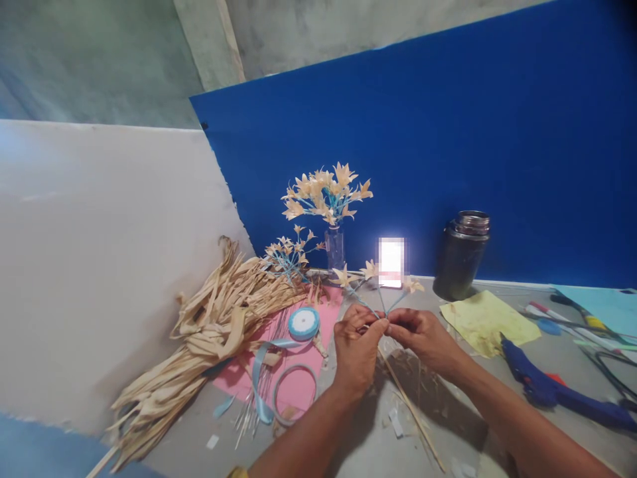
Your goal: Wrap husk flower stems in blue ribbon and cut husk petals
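My left hand (pixel 359 342) and my right hand (pixel 421 335) meet over the middle of the table, fingertips pinched close together. Between them is a small spray of craft flowers (pixel 369 271) with pale cream petals and blue-wrapped stems that fan out upward. A long straw-coloured stick (pixel 411 405) runs down from below my hands toward the table's front. Both hands grip the spray where its stems join; the exact joint is hidden by my fingers. Behind stands a clear vase (pixel 335 249) holding a bouquet of similar flowers (pixel 328 189).
Dried husks (pixel 213 332) lie at left beside pink paper (pixel 293 392), a blue ribbon roll (pixel 303 323) and a tape ring (pixel 277 392). A lit phone (pixel 391 261) and a dark flask (pixel 462 255) stand behind. Rightward are yellow paper (pixel 488 318) and a blue glue gun (pixel 562 392).
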`<move>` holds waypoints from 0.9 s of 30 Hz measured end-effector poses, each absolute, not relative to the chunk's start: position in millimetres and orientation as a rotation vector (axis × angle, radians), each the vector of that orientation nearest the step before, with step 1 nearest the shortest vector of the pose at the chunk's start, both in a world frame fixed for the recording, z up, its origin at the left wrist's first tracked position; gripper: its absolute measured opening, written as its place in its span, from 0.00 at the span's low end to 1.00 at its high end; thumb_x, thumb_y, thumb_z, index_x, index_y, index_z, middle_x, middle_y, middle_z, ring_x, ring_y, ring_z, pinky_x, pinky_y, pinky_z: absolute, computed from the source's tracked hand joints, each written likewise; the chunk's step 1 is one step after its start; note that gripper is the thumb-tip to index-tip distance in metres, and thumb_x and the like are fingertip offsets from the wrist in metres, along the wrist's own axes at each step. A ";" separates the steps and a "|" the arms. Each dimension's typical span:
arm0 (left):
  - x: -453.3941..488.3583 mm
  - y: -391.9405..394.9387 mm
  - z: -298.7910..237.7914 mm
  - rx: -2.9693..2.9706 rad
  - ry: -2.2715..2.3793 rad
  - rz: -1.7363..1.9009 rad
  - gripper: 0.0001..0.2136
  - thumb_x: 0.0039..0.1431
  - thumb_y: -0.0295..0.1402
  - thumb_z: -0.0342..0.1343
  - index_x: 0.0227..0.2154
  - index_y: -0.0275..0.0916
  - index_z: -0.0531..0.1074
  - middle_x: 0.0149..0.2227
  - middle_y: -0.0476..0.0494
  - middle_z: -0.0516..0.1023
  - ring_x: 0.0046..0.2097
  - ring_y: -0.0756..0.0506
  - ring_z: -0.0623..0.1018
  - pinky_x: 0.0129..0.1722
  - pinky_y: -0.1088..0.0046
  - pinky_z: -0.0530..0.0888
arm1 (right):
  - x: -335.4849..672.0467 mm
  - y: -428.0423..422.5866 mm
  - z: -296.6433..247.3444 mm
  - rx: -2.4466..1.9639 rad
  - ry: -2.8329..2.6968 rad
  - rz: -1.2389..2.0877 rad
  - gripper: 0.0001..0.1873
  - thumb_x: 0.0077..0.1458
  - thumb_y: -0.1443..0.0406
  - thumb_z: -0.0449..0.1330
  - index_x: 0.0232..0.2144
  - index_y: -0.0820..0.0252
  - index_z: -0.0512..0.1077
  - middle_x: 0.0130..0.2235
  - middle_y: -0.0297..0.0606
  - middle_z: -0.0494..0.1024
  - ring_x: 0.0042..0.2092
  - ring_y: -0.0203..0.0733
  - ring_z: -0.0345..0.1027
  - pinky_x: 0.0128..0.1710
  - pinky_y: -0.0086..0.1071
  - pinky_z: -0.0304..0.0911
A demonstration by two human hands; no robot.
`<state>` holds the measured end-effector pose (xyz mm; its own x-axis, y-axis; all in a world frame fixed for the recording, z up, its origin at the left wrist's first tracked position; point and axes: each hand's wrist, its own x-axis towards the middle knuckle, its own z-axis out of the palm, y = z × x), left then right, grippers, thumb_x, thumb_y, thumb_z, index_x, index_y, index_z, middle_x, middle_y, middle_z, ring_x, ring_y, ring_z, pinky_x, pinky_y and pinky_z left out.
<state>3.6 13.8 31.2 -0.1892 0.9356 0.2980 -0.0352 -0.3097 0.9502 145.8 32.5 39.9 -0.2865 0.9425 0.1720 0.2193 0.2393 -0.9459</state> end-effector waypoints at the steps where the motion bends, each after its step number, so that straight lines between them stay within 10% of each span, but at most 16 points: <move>1: 3.5 12.7 32.7 1.309 1.128 1.608 0.05 0.49 0.31 0.62 0.21 0.40 0.80 0.29 0.45 0.73 0.32 0.47 0.72 0.30 0.73 0.66 | 146.3 33.3 38.4 -1.068 -1.679 1.122 0.18 0.48 0.51 0.62 0.27 0.60 0.75 0.23 0.31 0.70 0.25 0.34 0.57 0.25 0.29 0.55; 27: -4.6 29.2 31.1 0.886 1.014 1.544 0.10 0.41 0.30 0.66 0.30 0.36 0.78 0.28 0.48 0.75 0.27 0.53 0.69 0.27 0.77 0.65 | 145.1 36.3 22.2 -1.114 -1.699 1.018 0.10 0.53 0.58 0.61 0.28 0.59 0.75 0.25 0.32 0.74 0.26 0.38 0.68 0.28 0.29 0.63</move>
